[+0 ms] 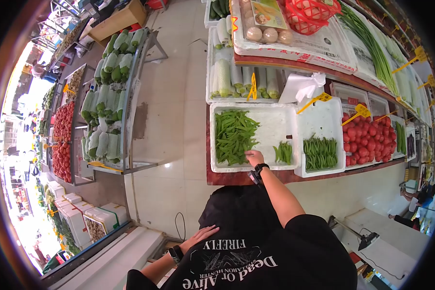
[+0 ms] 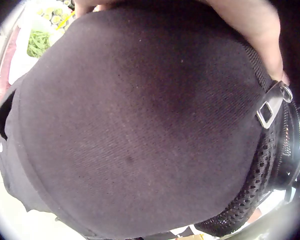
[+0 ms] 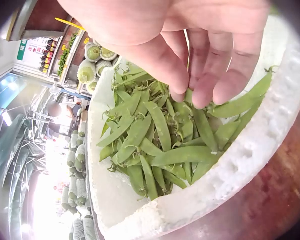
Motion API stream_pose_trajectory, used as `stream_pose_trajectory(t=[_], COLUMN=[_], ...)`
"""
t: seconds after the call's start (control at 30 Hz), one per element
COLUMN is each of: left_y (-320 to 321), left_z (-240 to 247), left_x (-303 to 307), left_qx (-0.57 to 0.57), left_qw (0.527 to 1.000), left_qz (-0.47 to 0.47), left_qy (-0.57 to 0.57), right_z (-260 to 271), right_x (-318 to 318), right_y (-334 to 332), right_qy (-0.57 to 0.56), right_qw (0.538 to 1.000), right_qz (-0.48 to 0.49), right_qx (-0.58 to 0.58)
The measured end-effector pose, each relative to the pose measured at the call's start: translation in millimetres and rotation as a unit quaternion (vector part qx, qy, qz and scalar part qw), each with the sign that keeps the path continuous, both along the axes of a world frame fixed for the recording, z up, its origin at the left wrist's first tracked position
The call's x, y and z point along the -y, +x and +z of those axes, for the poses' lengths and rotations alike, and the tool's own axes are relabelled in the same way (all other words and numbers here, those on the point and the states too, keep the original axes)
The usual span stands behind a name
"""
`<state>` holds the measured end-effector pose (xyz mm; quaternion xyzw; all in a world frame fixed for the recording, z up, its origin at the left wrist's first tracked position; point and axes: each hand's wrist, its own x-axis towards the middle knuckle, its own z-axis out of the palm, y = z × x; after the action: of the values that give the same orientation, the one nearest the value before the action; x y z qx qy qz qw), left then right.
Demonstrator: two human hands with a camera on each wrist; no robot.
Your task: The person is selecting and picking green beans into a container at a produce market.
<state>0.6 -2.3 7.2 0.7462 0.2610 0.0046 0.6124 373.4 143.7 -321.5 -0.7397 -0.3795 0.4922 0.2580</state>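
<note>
In the head view my right hand (image 1: 255, 157) is at the near right edge of a pile of snow peas (image 1: 234, 135) in a white foam box (image 1: 270, 125). The right wrist view shows the thumb and fingertips drawn together, pinching a pod at the top of the snow peas (image 3: 160, 125). A smaller group of snow peas (image 1: 283, 152) lies apart at the box's right end. My left hand (image 1: 205, 236) rests, fingers extended, on a black bag (image 2: 140, 125) at my front. The bag has a mesh edge and a metal buckle (image 2: 266, 114).
To the right stand a box of slim green pods (image 1: 320, 153) and tomatoes (image 1: 369, 137). White plastic bags (image 1: 302, 87) and net-wrapped long vegetables (image 1: 222, 77) lie behind. Egg packs (image 1: 266, 21) sit on the raised shelf. A rack of wrapped vegetables (image 1: 108, 101) stands across the aisle.
</note>
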Motion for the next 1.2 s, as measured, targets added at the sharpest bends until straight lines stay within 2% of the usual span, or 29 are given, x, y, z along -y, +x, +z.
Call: stream_pose_trajectory(t=[0.07, 0.17, 0.27, 0.5, 0.6, 0.7, 0.8, 0.9, 1.1, 1.2], left_y=[2, -1, 2, 6, 5, 4, 3, 1, 0, -2], left_z=[0, -10, -6, -2, -4, -3, -4, -7, -9, -10], left_x=[-4, 0, -4, -12, -12, -12, -11, -8, -4, -5], left_qx=[0.007, -0.017, -0.007, -0.006, -0.005, 0.003, 0.000, 0.010, 0.007, 0.018], left_qw=[1.000, 0.999, 1.000, 0.999, 0.999, 1.000, 0.999, 1.000, 0.999, 0.999], left_qz=[-0.008, 0.006, -0.017, -0.010, 0.001, -0.013, -0.013, -0.019, -0.014, -0.031], left_qy=[0.011, -0.044, -0.013, -0.044, -0.045, -0.029, -0.031, -0.015, -0.032, -0.009], right_z=[21, 39, 50, 30, 25, 14, 9, 18, 24, 18], right_x=[3, 15, 29, 52, 48, 39, 37, 38, 43, 45], right_y=[8, 25, 47, 93, 99, 113, 118, 118, 115, 114], right_qy=[-0.028, -0.013, -0.013, -0.010, -0.030, -0.108, -0.097, -0.034, 0.087, 0.084], right_qw=[0.999, 0.997, 0.992, 0.951, 0.940, 0.969, 0.976, 0.971, 0.978, 0.978], right_qz=[-0.012, -0.057, -0.108, -0.279, -0.312, -0.222, -0.119, -0.085, -0.131, -0.168], right_qx=[-0.036, -0.054, -0.068, -0.131, -0.131, -0.019, 0.153, 0.219, 0.137, 0.094])
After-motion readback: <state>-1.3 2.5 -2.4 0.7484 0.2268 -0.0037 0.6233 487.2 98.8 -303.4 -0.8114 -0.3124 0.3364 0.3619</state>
